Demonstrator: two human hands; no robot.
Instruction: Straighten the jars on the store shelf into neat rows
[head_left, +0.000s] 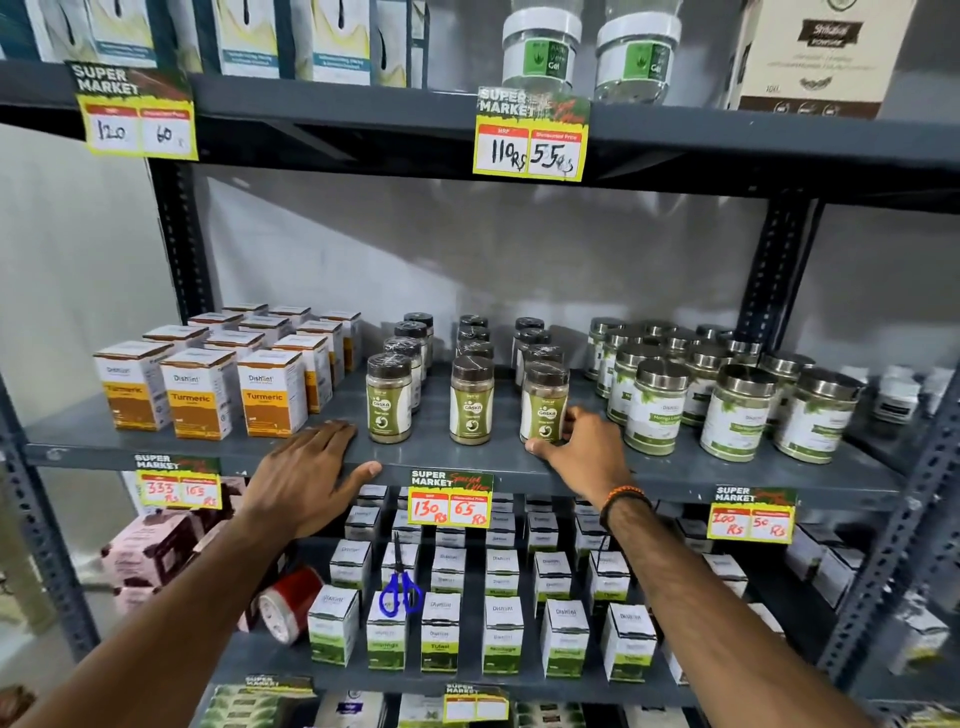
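Note:
Three rows of dark-lidded, green-labelled jars run front to back on the grey middle shelf. The front jars are the left one, the middle one and the right one. My right hand grips the base of the front right jar, thumb in front and fingers on its right side. My left hand lies flat on the shelf's front edge, left of the front left jar, fingers spread and holding nothing.
Orange-and-white turmeric boxes stand to the left of the jars. Steel-lidded jars crowd the right. The shelf below holds white boxes, blue-handled scissors and a red tape roll. Price tags hang from the shelf edges.

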